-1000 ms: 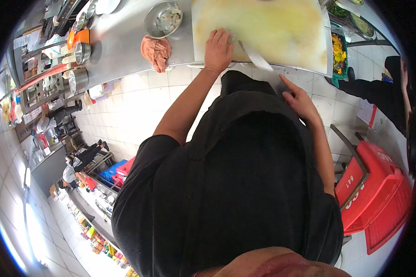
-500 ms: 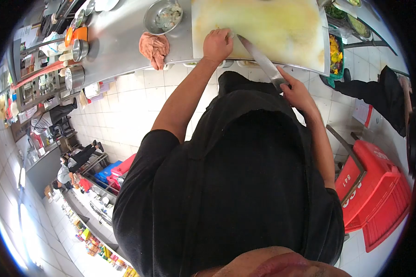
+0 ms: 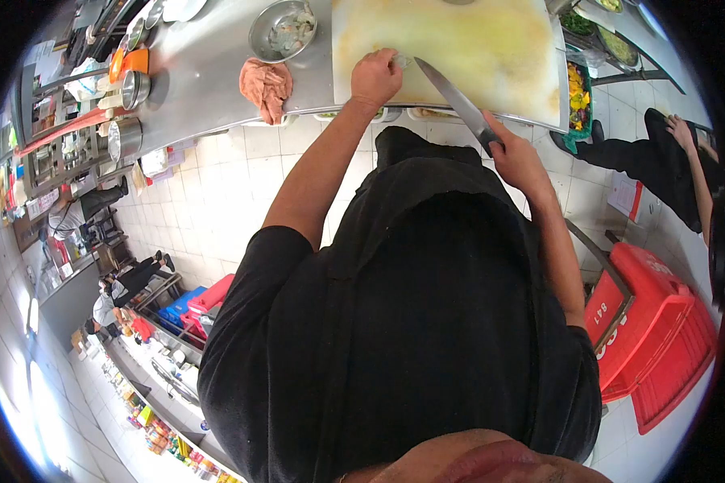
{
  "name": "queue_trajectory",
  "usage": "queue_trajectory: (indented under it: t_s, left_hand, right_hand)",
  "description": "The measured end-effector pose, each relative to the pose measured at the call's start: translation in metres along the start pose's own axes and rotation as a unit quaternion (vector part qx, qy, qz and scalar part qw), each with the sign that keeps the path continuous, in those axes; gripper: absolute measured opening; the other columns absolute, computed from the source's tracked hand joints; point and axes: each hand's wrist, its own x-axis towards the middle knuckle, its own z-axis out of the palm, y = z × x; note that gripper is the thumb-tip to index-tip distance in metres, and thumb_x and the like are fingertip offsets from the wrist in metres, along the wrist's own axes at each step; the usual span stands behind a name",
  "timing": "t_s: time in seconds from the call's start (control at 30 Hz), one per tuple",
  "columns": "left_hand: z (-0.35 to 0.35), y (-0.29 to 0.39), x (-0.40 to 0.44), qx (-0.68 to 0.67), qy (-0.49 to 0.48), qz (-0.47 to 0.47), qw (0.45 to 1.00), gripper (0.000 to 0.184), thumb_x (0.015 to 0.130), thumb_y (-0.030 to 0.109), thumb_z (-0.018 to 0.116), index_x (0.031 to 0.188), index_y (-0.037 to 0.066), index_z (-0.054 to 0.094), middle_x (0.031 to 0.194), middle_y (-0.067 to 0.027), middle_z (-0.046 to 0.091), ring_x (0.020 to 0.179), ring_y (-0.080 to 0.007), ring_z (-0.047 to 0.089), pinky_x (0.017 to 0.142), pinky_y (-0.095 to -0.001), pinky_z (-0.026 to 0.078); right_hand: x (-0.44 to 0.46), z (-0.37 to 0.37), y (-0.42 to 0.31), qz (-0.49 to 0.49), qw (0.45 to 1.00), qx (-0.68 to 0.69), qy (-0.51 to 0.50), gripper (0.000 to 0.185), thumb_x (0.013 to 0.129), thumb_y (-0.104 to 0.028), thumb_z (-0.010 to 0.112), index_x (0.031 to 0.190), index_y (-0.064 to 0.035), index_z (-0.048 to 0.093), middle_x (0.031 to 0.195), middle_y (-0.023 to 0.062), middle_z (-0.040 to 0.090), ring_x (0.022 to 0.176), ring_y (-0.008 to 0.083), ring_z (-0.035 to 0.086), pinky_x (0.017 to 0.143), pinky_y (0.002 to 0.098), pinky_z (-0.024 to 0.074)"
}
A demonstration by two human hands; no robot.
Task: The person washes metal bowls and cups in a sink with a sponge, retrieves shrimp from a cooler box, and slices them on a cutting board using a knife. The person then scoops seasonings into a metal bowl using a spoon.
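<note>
My left hand (image 3: 377, 77) rests at the near edge of the yellow-stained white cutting board (image 3: 467, 48), fingers curled around a small translucent piece that looks like a peeled shrimp (image 3: 403, 61). Only part of that piece shows past my fingertips. My right hand (image 3: 517, 153) is closed around the handle of a large kitchen knife (image 3: 457, 103). Its blade slants up and left over the board's near edge, with the tip just right of the shrimp. Left of the board, a metal bowl (image 3: 258, 39) holds several similar pale shrimp.
A crumpled pinkish cloth (image 3: 266, 88) lies on the steel counter (image 3: 205, 76) below the bowl. A green-edged container of yellow pieces (image 3: 577, 92) adjoins the board's right side. Red crates (image 3: 648, 322) stand at lower right. Another person's dark-clad legs (image 3: 632, 157) are at the right.
The shrimp shows more beyond my left fingertips. The knife stays in my right hand, with its tip slightly higher. At the right edge, another person's arm and hand have come into view.
</note>
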Motion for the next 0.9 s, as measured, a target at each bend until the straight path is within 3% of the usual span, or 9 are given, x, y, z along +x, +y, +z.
queue_trajectory:
  t_s: [0.23,0.33,0.43,0.53,0.7,0.73,0.83,0.87,0.9]
  left_hand:
    - [-0.002,0.002,0.001,-0.025,-0.003,-0.023,0.999,0.021,0.072,0.012,0.062,0.092,0.01,0.065,0.077,-0.012,0.067,0.073,-0.0316,0.064,0.067,-0.0429,0.053]
    - [-0.003,0.002,0.003,-0.025,-0.032,-0.032,0.999,0.022,0.071,0.013,0.062,0.093,0.01,0.066,0.085,-0.0127,0.067,0.079,-0.0311,0.064,0.068,-0.0423,0.053]
    - [-0.014,0.009,0.007,-0.001,0.005,0.029,1.0,0.025,0.072,0.011,0.061,0.096,0.01,0.067,0.096,-0.0121,0.066,0.086,-0.031,0.063,0.07,-0.0411,0.053]
    - [-0.01,-0.002,0.015,-0.07,0.015,0.154,0.985,0.029,0.072,0.006,0.059,0.099,0.01,0.068,0.101,-0.0099,0.064,0.093,-0.03,0.06,0.079,-0.0393,0.052]
    - [-0.021,-0.013,0.023,0.001,-0.117,0.204,0.972,0.03,0.073,0.002,0.057,0.099,0.011,0.069,0.099,-0.0081,0.062,0.097,-0.0285,0.057,0.087,-0.0384,0.048]
    - [-0.025,-0.011,0.024,0.011,-0.135,0.202,0.97,0.029,0.073,0.002,0.057,0.098,0.011,0.069,0.098,-0.0079,0.061,0.098,-0.0283,0.057,0.088,-0.0384,0.048]
    - [-0.029,-0.009,0.029,0.055,-0.182,0.186,0.964,0.024,0.074,0.004,0.057,0.094,0.011,0.067,0.096,-0.0077,0.06,0.097,-0.0289,0.056,0.085,-0.0393,0.048]
    - [-0.031,-0.011,0.03,0.045,-0.186,0.186,0.964,0.022,0.074,0.004,0.057,0.093,0.01,0.066,0.094,-0.0089,0.06,0.096,-0.0297,0.056,0.084,-0.0401,0.048]
    - [-0.031,-0.013,0.032,0.036,-0.188,0.188,0.963,0.02,0.074,0.005,0.057,0.092,0.009,0.065,0.093,-0.01,0.059,0.095,-0.0306,0.056,0.084,-0.0408,0.047]
  right_hand:
    - [0.003,-0.007,-0.012,0.019,0.997,-0.076,0.015,0.055,0.089,-0.016,0.047,0.142,-0.0292,0.04,0.092,0.0273,0.065,0.085,0.0445,0.063,0.079,0.0541,0.0484]
    - [0.004,-0.012,-0.008,0.044,0.994,-0.1,0.029,0.056,0.089,-0.016,0.047,0.142,-0.0301,0.039,0.091,0.0273,0.065,0.085,0.0446,0.063,0.078,0.0544,0.0486]
    - [0.002,-0.014,-0.01,0.043,0.993,-0.1,0.044,0.056,0.089,-0.016,0.047,0.142,-0.0301,0.038,0.092,0.0276,0.064,0.085,0.0446,0.062,0.078,0.0544,0.0483]
    - [0.003,-0.007,-0.006,0.026,0.995,-0.072,0.066,0.056,0.088,-0.015,0.047,0.142,-0.0294,0.039,0.092,0.0279,0.064,0.086,0.0446,0.062,0.078,0.054,0.0479]
    - [0.007,-0.005,0.03,0.0,0.987,0.06,0.146,0.059,0.086,-0.013,0.049,0.143,-0.0285,0.039,0.093,0.0288,0.063,0.085,0.0453,0.062,0.078,0.0492,0.0496]
    - [0.007,-0.009,0.036,0.092,0.986,0.098,0.102,0.061,0.087,-0.011,0.051,0.145,-0.0274,0.038,0.081,0.023,0.065,0.063,0.0348,0.063,0.062,0.0407,0.0525]
    - [0.0,-0.022,0.042,0.167,0.946,0.27,0.068,0.061,0.089,-0.011,0.051,0.146,-0.0264,0.036,0.07,0.0109,0.061,0.045,0.0162,0.051,0.045,0.0301,0.0467]
    - [-0.001,-0.016,0.05,0.16,0.929,0.325,0.084,0.06,0.091,-0.011,0.051,0.147,-0.0256,0.035,0.066,0.0029,0.054,0.042,0.0057,0.041,0.038,0.0233,0.0382]
    - [-0.001,-0.014,0.057,0.146,0.917,0.362,0.081,0.061,0.091,-0.01,0.051,0.147,-0.0257,0.035,0.067,0.0041,0.056,0.042,0.0079,0.042,0.038,0.0244,0.0388]
